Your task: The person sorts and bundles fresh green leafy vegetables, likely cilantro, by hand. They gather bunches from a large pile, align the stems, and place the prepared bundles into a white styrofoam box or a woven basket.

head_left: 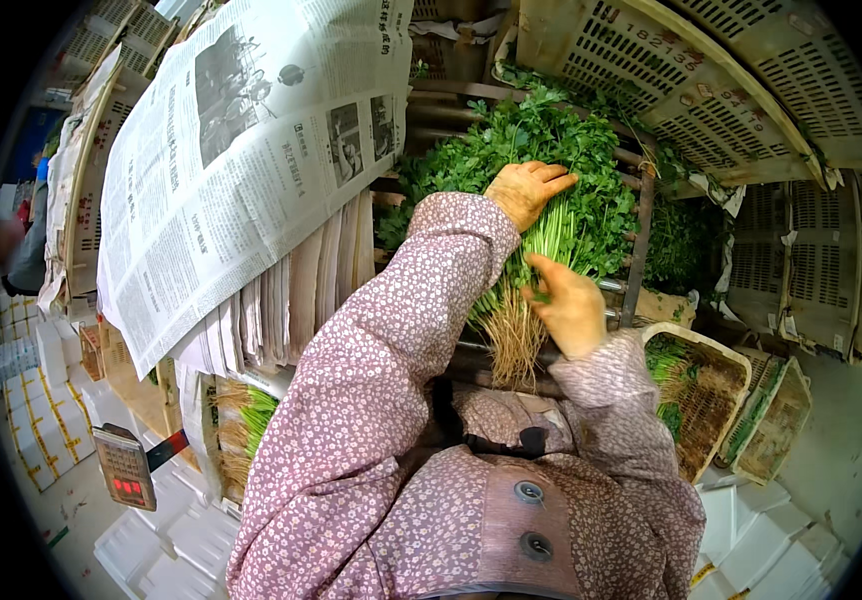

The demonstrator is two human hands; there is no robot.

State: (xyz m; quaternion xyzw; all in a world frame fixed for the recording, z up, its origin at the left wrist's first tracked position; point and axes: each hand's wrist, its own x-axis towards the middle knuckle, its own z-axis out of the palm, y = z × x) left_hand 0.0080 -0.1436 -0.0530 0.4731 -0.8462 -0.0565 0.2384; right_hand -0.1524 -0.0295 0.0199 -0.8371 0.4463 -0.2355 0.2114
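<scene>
A bunch of leafy green herbs, looking like celery or coriander, lies in front of me on a slatted rack. Its leaves point away from me, and its stringy brown roots hang toward me. My left hand rests flat on the leaves and upper stems, fingers stretched to the right. Beside the lower stems, just above the roots, is my right hand; its fingers are loosely bent and apart, with nothing visible gripped. More leafy greens spread under and around the bunch.
A tall stack of newspaper stands at the left, its top sheet draped over. Plastic crates stand at the back right. A crate with greens sits near right. A digital scale display and white foam boxes are lower left.
</scene>
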